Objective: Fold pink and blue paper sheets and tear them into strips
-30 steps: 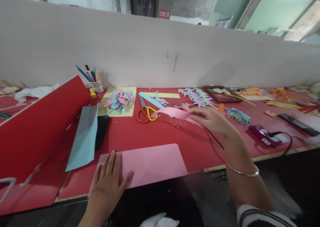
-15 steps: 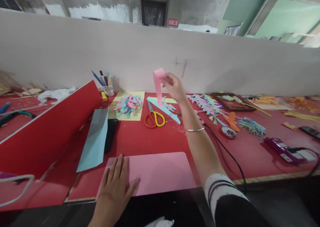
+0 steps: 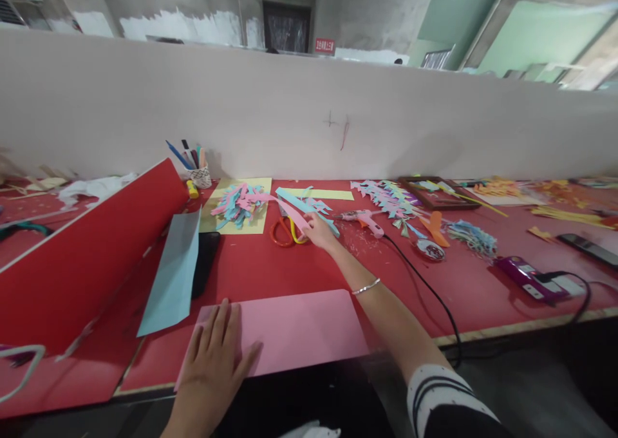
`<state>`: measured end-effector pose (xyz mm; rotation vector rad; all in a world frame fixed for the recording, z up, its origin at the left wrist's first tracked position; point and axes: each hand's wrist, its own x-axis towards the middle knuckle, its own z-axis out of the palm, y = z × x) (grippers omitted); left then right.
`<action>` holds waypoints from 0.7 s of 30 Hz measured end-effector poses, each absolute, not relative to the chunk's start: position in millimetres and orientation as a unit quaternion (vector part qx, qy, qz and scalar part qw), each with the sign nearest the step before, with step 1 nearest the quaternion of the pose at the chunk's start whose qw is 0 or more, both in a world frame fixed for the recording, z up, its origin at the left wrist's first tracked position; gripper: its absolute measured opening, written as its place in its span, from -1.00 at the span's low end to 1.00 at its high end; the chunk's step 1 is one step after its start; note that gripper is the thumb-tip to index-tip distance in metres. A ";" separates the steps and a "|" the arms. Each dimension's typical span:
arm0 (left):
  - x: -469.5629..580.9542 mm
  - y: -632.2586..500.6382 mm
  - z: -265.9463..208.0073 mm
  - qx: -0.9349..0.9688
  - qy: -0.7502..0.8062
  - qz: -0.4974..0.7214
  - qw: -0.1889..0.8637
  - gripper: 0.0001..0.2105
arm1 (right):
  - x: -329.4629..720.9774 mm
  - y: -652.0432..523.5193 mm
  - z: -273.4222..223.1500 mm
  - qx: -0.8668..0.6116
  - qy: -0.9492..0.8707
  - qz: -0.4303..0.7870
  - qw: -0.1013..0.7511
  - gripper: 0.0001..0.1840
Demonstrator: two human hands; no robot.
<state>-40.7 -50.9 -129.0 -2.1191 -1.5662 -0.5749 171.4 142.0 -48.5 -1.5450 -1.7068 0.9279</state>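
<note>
Near the middle of the frame, the right hand [image 3: 322,233] has its fingers closed around one end of a pink strip [image 3: 290,209], which runs up and to the left towards a heap of pink and blue paper pieces [image 3: 240,204]; whether its far end touches the heap cannot be told. That heap lies on a pale yellow sheet [image 3: 255,224], left of centre. Just beside the right hand are scissors [image 3: 279,236] with red and yellow handles, partly covered, and a light blue strip [image 3: 298,205].

At the lower left of centre, the left hand [image 3: 215,351] lies flat, grasping nothing, its fingers slightly spread on a pink sheet [image 3: 299,328] along the near edge of the red table [image 3: 251,264]. A light blue sheet [image 3: 170,280] lies left of it, partly over a black object [image 3: 206,264]. Right of centre rests a pink glue gun [image 3: 365,219], its black cord trailing to the lower right.
</note>
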 end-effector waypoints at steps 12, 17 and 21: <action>-44.8 -50.0 -141.2 -0.762 -0.590 -0.184 0.192 -0.50 | 195.5 149.6 -32.8 -0.573 -0.643 0.331 0.386 -0.78; -41.9 -49.9 -134.2 -0.765 -0.570 -0.206 0.218 -0.53 | 180.0 171.3 -0.7 -0.527 -0.646 0.345 0.431 -0.78; -45.9 -50.0 -127.2 -0.773 -0.549 -0.202 0.247 -0.56 | 158.5 196.8 20.7 -0.505 -0.651 0.347 0.449 -0.77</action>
